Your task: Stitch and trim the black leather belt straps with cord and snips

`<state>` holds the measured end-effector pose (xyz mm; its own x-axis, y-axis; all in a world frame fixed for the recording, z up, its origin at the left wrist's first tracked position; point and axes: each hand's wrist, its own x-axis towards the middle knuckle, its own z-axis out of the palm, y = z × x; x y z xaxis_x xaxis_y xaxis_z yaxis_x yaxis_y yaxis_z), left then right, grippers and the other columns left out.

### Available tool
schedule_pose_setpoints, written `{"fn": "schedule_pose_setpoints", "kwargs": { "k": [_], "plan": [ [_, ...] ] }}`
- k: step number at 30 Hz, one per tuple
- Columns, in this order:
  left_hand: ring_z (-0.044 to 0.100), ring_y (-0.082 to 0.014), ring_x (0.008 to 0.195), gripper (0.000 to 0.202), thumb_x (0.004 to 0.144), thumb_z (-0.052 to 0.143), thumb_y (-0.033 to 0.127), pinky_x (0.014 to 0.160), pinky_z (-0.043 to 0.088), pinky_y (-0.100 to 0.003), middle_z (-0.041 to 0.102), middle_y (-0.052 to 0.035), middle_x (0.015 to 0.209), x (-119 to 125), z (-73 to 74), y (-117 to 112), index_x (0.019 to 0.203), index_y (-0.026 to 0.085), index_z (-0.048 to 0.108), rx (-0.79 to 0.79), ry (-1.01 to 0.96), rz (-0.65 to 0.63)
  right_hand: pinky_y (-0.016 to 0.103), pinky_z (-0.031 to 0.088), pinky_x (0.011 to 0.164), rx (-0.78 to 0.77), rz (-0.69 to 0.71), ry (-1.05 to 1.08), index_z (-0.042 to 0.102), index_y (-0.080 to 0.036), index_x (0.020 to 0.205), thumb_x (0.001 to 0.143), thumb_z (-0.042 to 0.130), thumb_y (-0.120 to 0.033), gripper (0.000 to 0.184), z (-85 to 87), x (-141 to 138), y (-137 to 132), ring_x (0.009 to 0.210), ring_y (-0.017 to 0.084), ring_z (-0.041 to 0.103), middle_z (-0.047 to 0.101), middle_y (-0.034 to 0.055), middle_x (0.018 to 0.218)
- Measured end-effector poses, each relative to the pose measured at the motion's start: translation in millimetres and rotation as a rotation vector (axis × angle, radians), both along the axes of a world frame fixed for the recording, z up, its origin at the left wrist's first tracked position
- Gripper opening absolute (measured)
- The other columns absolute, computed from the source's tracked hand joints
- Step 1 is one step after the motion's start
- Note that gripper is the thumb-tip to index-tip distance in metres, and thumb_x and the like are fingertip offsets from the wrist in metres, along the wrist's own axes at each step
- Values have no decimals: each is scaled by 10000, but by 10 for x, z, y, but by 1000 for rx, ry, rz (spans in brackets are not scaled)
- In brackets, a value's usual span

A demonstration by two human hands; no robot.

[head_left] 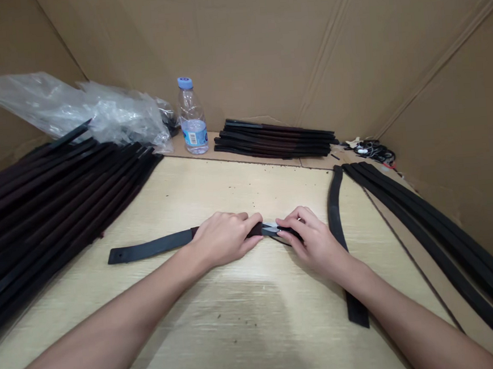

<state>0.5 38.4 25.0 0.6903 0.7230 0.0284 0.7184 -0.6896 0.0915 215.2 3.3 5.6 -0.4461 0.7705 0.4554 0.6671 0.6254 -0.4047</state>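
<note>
A black belt strap [149,249] lies flat across the pale wooden board [223,323], its free end pointing left. My left hand [225,237] presses down on the strap near its right end, fingers closed over it. My right hand [314,239] pinches a small silvery buckle piece [270,228] at the strap's end, fingers curled around it. Just right of my right hand, another black strap [336,211] runs toward me and passes under my right forearm.
A big stack of black straps [47,206] fills the left side, with clear plastic bags [74,113] behind it. A water bottle [192,117] and a smaller strap pile [275,138] stand at the back. Long straps [438,237] lie at the right. Cardboard walls surround everything.
</note>
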Motion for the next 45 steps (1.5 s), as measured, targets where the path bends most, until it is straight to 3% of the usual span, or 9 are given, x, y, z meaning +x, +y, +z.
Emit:
{"fn": "schedule_pose_setpoints", "kwargs": {
  "k": [8, 14, 20, 28, 37, 45],
  "plan": [
    [676, -268, 736, 301, 916, 388, 438, 581, 484, -340, 703, -72, 895, 13, -6, 4, 1071, 223, 530, 9, 9, -10, 371, 509, 677, 58, 9, -22, 605, -158, 1062, 923, 502, -167, 173, -35, -10, 28, 804, 222, 509, 525, 89, 865],
    [694, -313, 739, 422, 892, 433, 458, 568, 499, -368, 728, -101, 885, 9, -25, -14, 1222, 195, 423, 21, -2, 56, 353, 494, 647, 104, 67, -30, 585, -127, 1072, 926, 502, -154, 171, -66, -13, 72, 778, 216, 477, 503, 85, 840],
    [700, -319, 719, 458, 890, 436, 465, 556, 509, -367, 733, -101, 838, 26, -15, -35, 1254, 190, 405, 34, 11, 42, 349, 486, 664, 110, 143, -24, 565, -148, 1102, 929, 487, -128, 191, -73, 1, 109, 797, 214, 469, 503, 81, 840],
    [701, -315, 707, 454, 893, 429, 475, 555, 521, -377, 732, -99, 825, 22, -28, -24, 1239, 182, 426, 43, 11, 32, 326, 489, 644, 127, 108, 2, 562, -161, 1125, 938, 470, -144, 209, -114, -47, 77, 787, 199, 483, 499, 73, 851],
    [701, -304, 728, 373, 891, 444, 460, 570, 525, -380, 736, -80, 864, 24, -25, -18, 1136, 182, 490, 25, 1, 16, 345, 496, 658, 79, 65, 12, 604, -117, 1076, 919, 519, -139, 180, -33, 36, 37, 779, 205, 498, 517, 84, 842],
    [698, -306, 706, 381, 887, 448, 461, 561, 521, -381, 734, -83, 839, 27, -9, -22, 1144, 182, 485, 17, 8, 25, 343, 485, 656, 81, 117, 26, 603, -106, 1099, 913, 527, -127, 202, -48, 58, 57, 778, 205, 499, 522, 90, 847]
  ]
}}
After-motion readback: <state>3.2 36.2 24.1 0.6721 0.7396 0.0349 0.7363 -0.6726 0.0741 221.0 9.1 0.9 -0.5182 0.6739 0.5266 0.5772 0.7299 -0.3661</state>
